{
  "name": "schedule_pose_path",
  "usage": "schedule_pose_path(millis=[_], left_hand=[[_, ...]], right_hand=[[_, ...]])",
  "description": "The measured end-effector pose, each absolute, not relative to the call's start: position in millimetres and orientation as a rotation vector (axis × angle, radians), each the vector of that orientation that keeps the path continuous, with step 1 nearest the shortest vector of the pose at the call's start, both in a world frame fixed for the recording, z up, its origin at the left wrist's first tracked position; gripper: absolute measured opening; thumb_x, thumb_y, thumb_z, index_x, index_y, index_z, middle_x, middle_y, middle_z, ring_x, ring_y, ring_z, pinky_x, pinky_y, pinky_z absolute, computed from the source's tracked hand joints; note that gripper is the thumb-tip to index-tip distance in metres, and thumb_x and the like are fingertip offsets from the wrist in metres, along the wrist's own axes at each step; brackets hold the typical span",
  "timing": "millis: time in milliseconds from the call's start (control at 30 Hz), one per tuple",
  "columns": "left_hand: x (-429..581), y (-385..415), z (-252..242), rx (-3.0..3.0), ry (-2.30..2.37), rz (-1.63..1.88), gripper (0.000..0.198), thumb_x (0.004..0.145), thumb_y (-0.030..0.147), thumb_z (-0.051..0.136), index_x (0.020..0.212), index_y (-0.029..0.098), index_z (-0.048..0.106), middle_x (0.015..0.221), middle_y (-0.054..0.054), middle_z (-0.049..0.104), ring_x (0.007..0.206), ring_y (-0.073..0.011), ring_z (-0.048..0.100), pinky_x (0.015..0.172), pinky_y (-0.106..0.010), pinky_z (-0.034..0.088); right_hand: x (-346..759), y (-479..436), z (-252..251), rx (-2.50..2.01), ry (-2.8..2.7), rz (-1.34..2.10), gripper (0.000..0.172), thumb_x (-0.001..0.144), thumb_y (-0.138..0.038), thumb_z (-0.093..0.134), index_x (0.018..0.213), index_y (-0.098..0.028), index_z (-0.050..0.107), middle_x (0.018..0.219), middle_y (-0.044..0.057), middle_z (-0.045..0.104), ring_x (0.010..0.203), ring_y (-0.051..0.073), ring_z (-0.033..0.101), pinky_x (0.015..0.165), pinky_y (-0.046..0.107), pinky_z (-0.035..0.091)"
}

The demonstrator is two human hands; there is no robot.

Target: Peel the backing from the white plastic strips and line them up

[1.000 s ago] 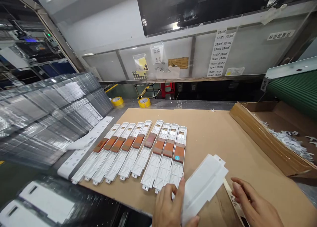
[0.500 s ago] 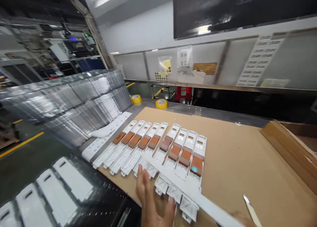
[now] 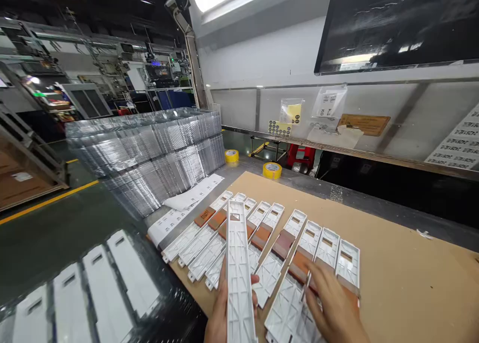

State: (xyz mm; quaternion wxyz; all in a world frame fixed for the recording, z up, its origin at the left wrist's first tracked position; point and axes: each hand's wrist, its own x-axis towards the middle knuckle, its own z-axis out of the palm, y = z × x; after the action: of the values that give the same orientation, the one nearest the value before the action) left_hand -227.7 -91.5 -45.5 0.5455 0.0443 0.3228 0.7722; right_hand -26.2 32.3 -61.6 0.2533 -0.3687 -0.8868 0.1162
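Note:
My left hand (image 3: pixel 221 303) is wrapped around a long white plastic part (image 3: pixel 238 263), holding it raised with its ribbed inner side toward me and its small square window at the top. My right hand (image 3: pixel 333 298) is closed in a pinch around a slim knife (image 3: pixel 307 281); only its thin metallic tip shows, the rest hidden by the fingers. It is over the right end of a row of similar white parts lying on the cardboard. Brown-orange blocks lie across these parts, among them a block with dark printed characters (image 3: pixel 204 216) and a reddish block (image 3: pixel 283 244).
Cardboard (image 3: pixel 396 278) covers the bench. Two yellow tape rolls, a nearer one (image 3: pixel 272 170) and a farther one (image 3: pixel 231 155), sit behind it. Stacked clear plastic trays (image 3: pixel 160 153) and a printed label strip (image 3: pixel 168 224) stand left. More white parts rest in a black tray (image 3: pixel 160 328).
The view has swung left. The white part has turned from lying slanted across the row to upright in my left hand, which has closed on it. My right hand has moved in over the row.

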Motion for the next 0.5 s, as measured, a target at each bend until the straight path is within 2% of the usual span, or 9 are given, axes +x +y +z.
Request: schedule_pose_path(millis=[67,133,267,367,500], left_hand=[[-232.9,-84.8,-60.9,0.16,0.731,1.751,0.079,0.075,0.06,0.065,0.142,0.027,0.037,0.094,-0.009,0.069,0.063,-0.0172,0.063,0.055,-0.028,0.048],[-233.7,-77.4,-76.1,0.201,0.698,1.649,0.081,0.07,0.063,0.068,0.137,0.025,0.044,0.093,-0.01,0.069,0.063,-0.0197,0.063,0.055,-0.031,0.049],[-222.3,-61.5,-98.3,0.215,0.696,1.583,0.084,0.066,0.065,0.07,0.135,0.023,0.046,0.092,-0.011,0.068,0.063,-0.0217,0.064,0.058,-0.034,0.049],[-212.2,-51.5,-106.5,0.195,0.697,1.6,0.089,0.067,0.066,0.068,0.14,0.024,0.039,0.093,-0.01,0.067,0.065,-0.0214,0.064,0.06,-0.034,0.05],[-205.1,-43.5,-106.5,0.183,0.742,1.643,0.103,0.071,0.067,0.064,0.149,0.028,0.009,0.09,-0.007,0.066,0.061,-0.0195,0.063,0.056,-0.031,0.048]], right_hand=[[-21.9,59.6,-70.1,-1.162,-2.425,0.257,0.04,0.093,-0.033,0.045,0.126,-0.011,0.051,0.12,0.018,0.057,0.108,0.032,0.055,0.086,0.052,0.048],[-18.0,74.8,-74.8,-1.28,-2.476,0.239,0.048,0.088,-0.036,0.047,0.127,-0.008,0.051,0.123,0.022,0.056,0.111,0.036,0.054,0.087,0.054,0.047],[-29.9,78.1,-75.8,-1.35,-2.653,0.261,0.058,0.084,-0.038,0.056,0.135,-0.011,0.046,0.137,0.018,0.048,0.125,0.033,0.044,0.098,0.049,0.041],[-51.9,77.3,-73.4,-1.369,-2.765,0.249,0.064,0.081,-0.036,0.064,0.137,-0.013,0.043,0.141,0.016,0.043,0.128,0.032,0.039,0.103,0.049,0.034],[-69.4,81.8,-68.8,-1.421,-2.85,0.227,0.06,0.083,-0.038,0.066,0.134,-0.016,0.044,0.132,0.013,0.048,0.118,0.029,0.047,0.096,0.049,0.039]])
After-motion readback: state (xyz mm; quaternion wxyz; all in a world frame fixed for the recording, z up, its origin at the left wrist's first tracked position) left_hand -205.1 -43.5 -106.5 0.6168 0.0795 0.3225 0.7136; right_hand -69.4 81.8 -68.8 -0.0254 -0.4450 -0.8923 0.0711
